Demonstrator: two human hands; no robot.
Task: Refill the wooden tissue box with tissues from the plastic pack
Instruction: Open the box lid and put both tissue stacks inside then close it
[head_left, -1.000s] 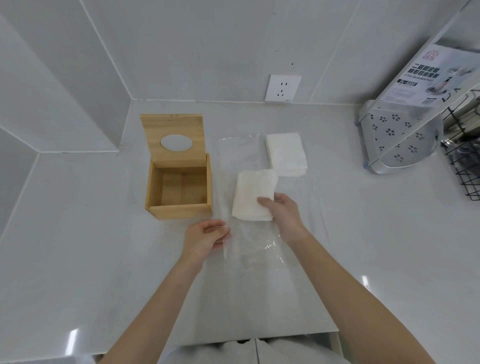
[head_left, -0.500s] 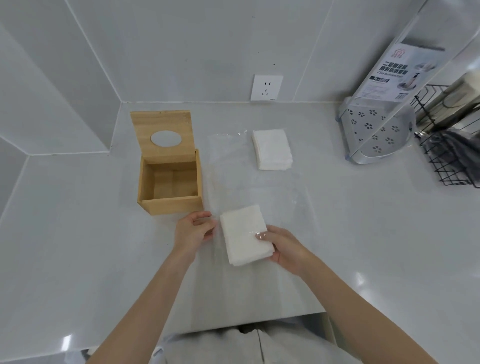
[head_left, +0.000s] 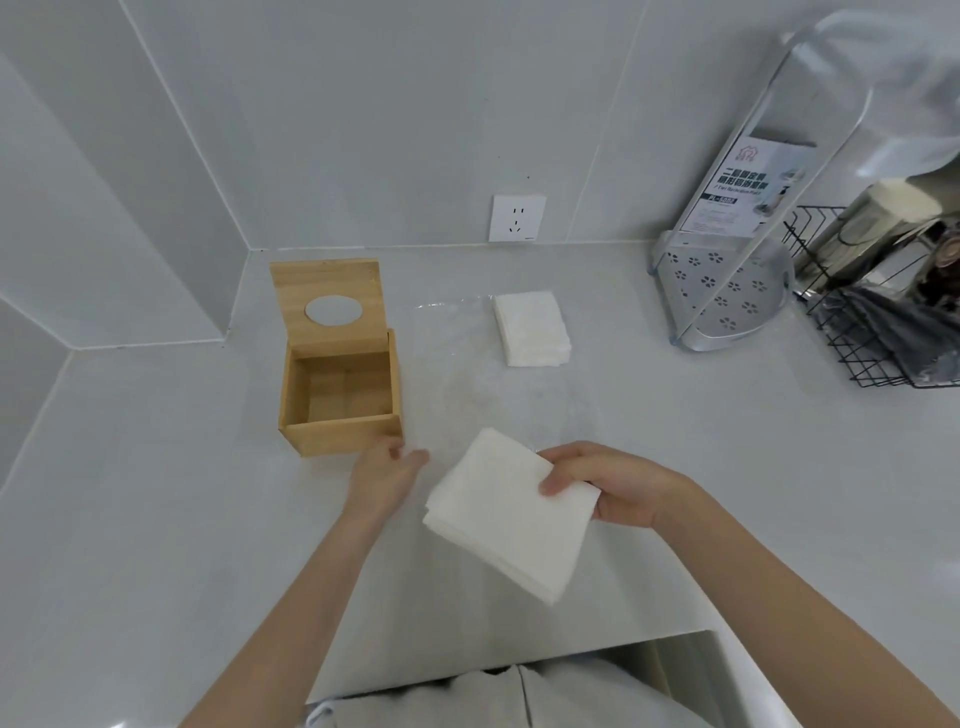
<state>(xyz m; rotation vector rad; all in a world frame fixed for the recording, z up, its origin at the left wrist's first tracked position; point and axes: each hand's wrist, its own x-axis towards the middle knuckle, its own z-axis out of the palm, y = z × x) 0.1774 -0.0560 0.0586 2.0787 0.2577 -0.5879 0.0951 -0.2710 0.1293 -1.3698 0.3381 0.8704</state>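
The wooden tissue box (head_left: 340, 431) stands on the white counter with its hinged lid (head_left: 332, 301) raised; the lid has an oval hole and the box is empty inside. My right hand (head_left: 608, 486) grips a stack of white tissues (head_left: 511, 512), lifted above the counter and tilted. My left hand (head_left: 387, 470) rests by the box's front right corner, pinching the edge of the clear plastic pack (head_left: 483, 395) that lies flat on the counter. A second tissue stack (head_left: 531, 328) lies on the far end of the pack.
A white corner shelf in clear wrapping (head_left: 727, 306) stands at the back right, next to a black wire basket (head_left: 883, 332). A wall socket (head_left: 517, 218) sits behind the counter. The counter's front edge (head_left: 519, 670) is close to my body.
My right hand has pulled the tissue stack out of the plastic pack toward me and lifted it off the counter. My left hand stayed at the pack's edge near the box.
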